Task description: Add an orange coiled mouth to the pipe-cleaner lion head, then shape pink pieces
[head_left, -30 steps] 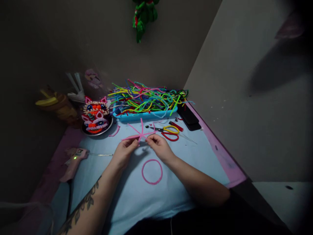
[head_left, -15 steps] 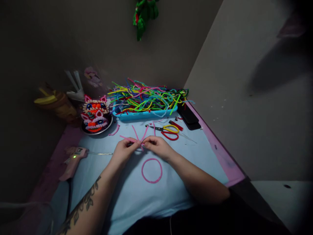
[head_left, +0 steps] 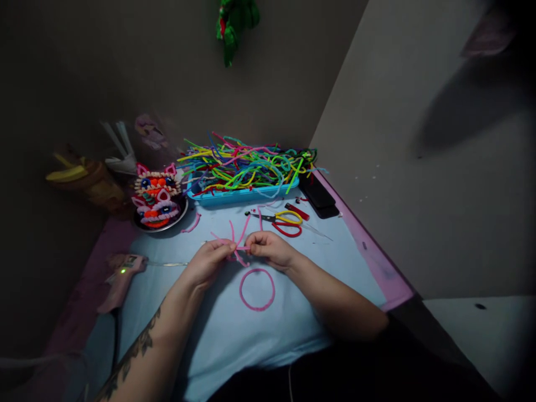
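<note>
My left hand (head_left: 211,258) pinches the middle of a bunch of pink pipe cleaners (head_left: 243,230), whose several arms fan out like spokes. My right hand (head_left: 271,249) is closed on the end of one arm, just to the right of the centre. Below the hands a pink pipe cleaner ring (head_left: 257,290) lies flat on the blue table cover. Beyond my right hand a straight pink pipe cleaner (head_left: 260,219) rests near scissors (head_left: 285,222) with one yellow and one red handle. The fingertips partly hide the bunch's centre.
A blue tray (head_left: 247,197) heaped with coloured pipe cleaners stands at the back. To its left, a metal bowl (head_left: 170,224) holds fuzzy animal-face figures. A pink glue gun (head_left: 121,282) with a lit green light lies at left. A black phone (head_left: 320,196) and red lighter (head_left: 297,211) are at right.
My hands have drawn slightly apart, and my right hand now grips one arm farther from the centre. The bunch has turned a little. The whole view has shifted slightly.
</note>
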A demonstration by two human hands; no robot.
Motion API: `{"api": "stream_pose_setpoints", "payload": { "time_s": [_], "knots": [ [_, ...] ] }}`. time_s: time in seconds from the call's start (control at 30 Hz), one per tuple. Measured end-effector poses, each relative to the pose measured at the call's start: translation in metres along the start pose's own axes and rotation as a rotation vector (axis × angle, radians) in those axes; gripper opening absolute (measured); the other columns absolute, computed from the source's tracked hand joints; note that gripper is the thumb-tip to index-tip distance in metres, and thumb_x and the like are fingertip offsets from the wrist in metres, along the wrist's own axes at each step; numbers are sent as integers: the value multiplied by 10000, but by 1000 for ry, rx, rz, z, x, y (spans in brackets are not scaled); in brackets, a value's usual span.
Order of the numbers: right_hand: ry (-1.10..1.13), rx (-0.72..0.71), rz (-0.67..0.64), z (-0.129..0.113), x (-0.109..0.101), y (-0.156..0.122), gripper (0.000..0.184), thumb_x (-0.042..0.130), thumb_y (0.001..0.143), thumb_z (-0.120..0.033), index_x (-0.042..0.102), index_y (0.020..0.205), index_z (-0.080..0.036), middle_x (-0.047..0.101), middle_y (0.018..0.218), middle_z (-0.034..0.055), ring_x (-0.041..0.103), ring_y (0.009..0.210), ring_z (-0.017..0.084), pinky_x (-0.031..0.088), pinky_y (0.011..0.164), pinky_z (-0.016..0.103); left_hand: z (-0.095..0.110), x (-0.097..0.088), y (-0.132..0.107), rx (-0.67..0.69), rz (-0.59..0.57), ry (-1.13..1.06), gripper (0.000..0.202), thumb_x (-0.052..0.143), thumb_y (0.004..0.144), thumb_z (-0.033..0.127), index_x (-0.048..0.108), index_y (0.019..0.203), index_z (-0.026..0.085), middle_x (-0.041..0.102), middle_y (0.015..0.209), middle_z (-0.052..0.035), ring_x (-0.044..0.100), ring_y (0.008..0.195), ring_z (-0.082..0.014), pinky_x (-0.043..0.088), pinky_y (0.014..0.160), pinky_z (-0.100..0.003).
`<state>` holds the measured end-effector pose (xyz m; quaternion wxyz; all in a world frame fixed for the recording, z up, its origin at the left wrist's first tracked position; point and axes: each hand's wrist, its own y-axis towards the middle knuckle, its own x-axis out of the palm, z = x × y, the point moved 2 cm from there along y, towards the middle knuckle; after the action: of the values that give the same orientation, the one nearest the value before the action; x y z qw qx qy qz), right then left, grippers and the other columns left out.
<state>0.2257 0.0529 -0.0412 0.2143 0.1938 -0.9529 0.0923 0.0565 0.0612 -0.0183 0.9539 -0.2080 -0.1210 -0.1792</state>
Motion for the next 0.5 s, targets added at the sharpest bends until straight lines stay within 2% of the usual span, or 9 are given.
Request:
{"api": "stream_pose_setpoints", "payload": {
  "time_s": [0.3, 0.5],
  "knots": [
    [75, -102, -59, -2, 1, 3, 434, 897, 534, -510, 636, 613, -172, 585, 677, 0, 501, 668, 133, 385, 655, 273, -1, -2, -1, -49, -50, -179, 239, 845, 593, 323, 704, 601, 130, 599, 598, -31, 506, 589, -132, 441, 606, -258],
    [123, -152, -95, 0, -2, 4, 408, 901, 554, -475, 622, 589, -179, 567, 676, -7, 510, 666, 125, 378, 631, 251, 0, -3, -2, -33, -59, -121, 264, 840, 611, 345, 682, 581, 136, 581, 577, -22, 486, 576, -127, 421, 589, -256]
  ]
}}
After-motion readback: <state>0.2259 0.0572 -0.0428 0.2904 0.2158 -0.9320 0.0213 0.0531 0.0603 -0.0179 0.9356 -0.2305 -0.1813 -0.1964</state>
